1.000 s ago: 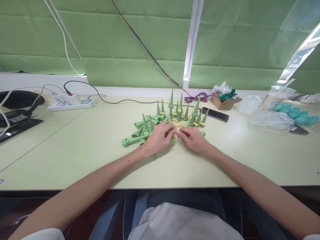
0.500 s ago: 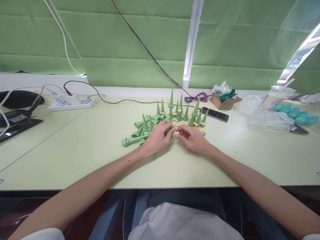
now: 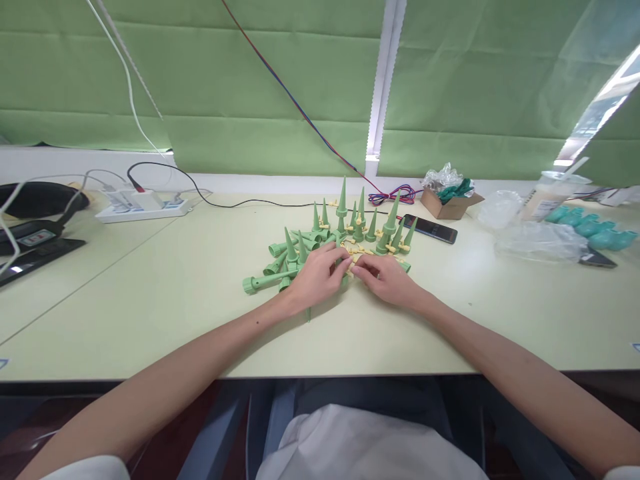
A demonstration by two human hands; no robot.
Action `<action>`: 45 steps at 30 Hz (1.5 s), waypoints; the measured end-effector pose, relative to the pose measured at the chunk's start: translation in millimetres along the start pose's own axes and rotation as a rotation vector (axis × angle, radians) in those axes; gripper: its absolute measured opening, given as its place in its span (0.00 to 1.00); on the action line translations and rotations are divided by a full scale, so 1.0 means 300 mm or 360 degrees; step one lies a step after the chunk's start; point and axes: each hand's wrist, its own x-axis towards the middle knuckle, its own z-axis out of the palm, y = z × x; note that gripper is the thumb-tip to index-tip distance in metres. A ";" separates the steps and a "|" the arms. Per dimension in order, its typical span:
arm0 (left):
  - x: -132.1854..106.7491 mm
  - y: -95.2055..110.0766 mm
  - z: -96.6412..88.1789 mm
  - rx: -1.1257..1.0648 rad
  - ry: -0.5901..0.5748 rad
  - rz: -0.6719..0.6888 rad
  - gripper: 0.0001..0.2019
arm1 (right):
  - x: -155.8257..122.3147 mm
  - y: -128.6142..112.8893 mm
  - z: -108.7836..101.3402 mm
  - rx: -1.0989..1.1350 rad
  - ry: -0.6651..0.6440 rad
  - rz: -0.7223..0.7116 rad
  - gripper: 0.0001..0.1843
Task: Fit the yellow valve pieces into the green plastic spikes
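Observation:
My left hand (image 3: 318, 277) is curled round a green cone-shaped spike (image 3: 308, 311) whose tip pokes out below my palm toward me. My right hand (image 3: 387, 279) meets it fingertip to fingertip and pinches a small yellow valve piece (image 3: 351, 270) against the spike. Both hands rest on the pale green table (image 3: 150, 300). Just beyond them stands a cluster of green spikes (image 3: 365, 223), some upright, with yellow pieces among them. More green spikes (image 3: 273, 267) lie on their sides to the left.
A black phone (image 3: 430, 229) lies right of the spikes, with a small cardboard box (image 3: 451, 202) behind it. Clear plastic bags and teal parts (image 3: 593, 232) sit far right. A white power strip (image 3: 143, 207), cables and dark devices (image 3: 35, 237) occupy the left.
My right hand's fingers lifted slightly half a second ago, then settled back down against the left hand. Both arms stay in place.

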 end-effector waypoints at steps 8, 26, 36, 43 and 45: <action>0.000 -0.001 0.003 -0.0025 0.0009 0.0042 0.11 | 0.001 0.009 0.004 -0.0018 -0.0027 0.0011 0.26; 0.001 -0.003 0.000 0.0018 0.0018 -0.0005 0.12 | -0.006 -0.002 -0.002 0.0122 -0.0034 0.0002 0.07; 0.000 -0.007 0.001 0.0006 -0.0009 0.0028 0.12 | 0.000 0.003 0.000 -0.0009 -0.0039 0.0006 0.17; -0.001 0.000 -0.001 -0.0005 -0.0015 0.0011 0.12 | 0.003 0.009 0.002 -0.0065 -0.0050 0.0004 0.22; 0.000 0.002 -0.001 -0.0013 -0.0016 0.0003 0.12 | 0.004 0.010 0.001 -0.0066 -0.0060 0.0004 0.23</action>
